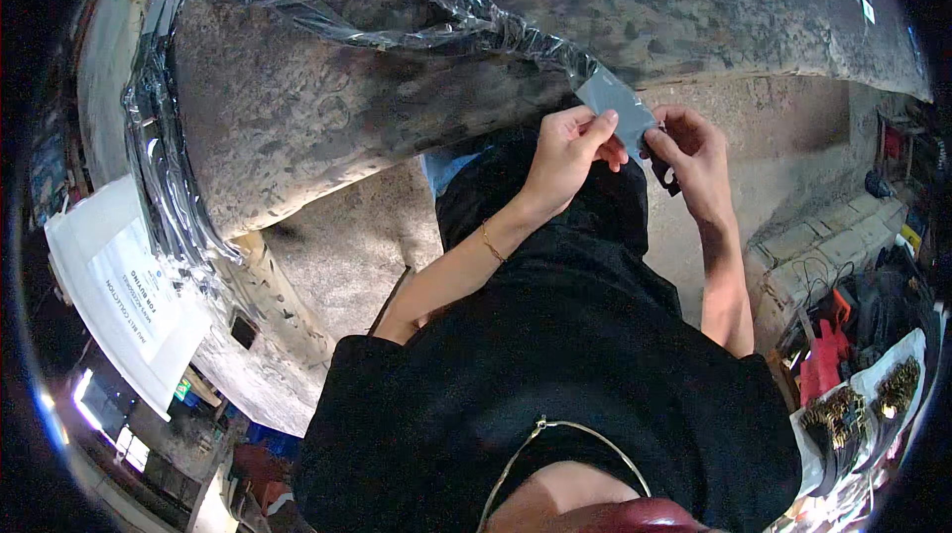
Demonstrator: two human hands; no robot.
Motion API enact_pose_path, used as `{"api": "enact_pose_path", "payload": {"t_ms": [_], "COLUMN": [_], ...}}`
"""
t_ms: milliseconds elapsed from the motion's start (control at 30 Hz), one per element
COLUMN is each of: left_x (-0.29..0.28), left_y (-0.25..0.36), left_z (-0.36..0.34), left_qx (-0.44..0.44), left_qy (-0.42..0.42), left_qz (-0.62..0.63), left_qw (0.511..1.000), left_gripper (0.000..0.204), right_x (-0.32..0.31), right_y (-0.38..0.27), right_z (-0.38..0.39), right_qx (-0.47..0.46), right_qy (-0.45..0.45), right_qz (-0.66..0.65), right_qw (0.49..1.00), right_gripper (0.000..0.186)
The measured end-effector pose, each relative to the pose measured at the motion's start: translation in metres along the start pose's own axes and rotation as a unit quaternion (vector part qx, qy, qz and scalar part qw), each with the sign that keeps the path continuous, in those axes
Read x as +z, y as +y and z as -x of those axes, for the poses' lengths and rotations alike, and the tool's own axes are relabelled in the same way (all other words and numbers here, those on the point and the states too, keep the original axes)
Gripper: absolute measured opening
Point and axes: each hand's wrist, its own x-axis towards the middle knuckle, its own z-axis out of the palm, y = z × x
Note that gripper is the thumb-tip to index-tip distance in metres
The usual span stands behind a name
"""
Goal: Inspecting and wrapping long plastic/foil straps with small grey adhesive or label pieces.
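A person in black works at the edge of a worn, dark-smudged table (297, 126), both hands meeting at a flat grey piece (617, 109) at the near end of a long, twisted length of clear wrap (392, 38) with dark material inside. The left hand (573, 151) pinches the grey piece, thumb laid on its face; the right hand (697, 161) closes thumb and fingers at its right-hand edge, where a small dark piece (662, 174) hangs just below the fingertips. The wrapped length runs from the hands across the tabletop to the upper left, where it loops and lies slack. The work on this one appears partway along: the wrap is around most of the length, while the end in the fingers looks unsettled. Whether the grey piece is fastened to the wrap cannot be told. At the table's left edge, a row of dark, glossy wrapped strips (154, 141) lies together, seemingly done, beside a white printed sheet (119, 285). At the lower right, a bunch of dark straps with gold-coloured ends (843, 419) appears unwrapped, possibly work left over.
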Motion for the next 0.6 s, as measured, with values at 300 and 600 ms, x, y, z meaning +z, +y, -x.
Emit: {"api": "enact_pose_path", "payload": {"t_ms": [300, 600], "left_x": [-0.003, 0.002], "left_y": [-0.009, 0.000], "left_z": [0.003, 0.002], "left_qx": [-0.034, -0.002], "left_qy": [-0.038, -0.040], "left_qz": [-0.113, -0.075], "left_qw": [0.992, 0.996], "left_gripper": [0.028, 0.020], "right_x": [0.006, -0.004], "right_y": [0.016, -0.002], "right_z": [-0.008, -0.003], "right_qx": [-0.057, -0.070], "right_qy": [0.026, 0.029], "right_qz": [0.042, 0.046], "right_qw": [0.997, 0.996], "right_gripper": [0.015, 0.016]}}
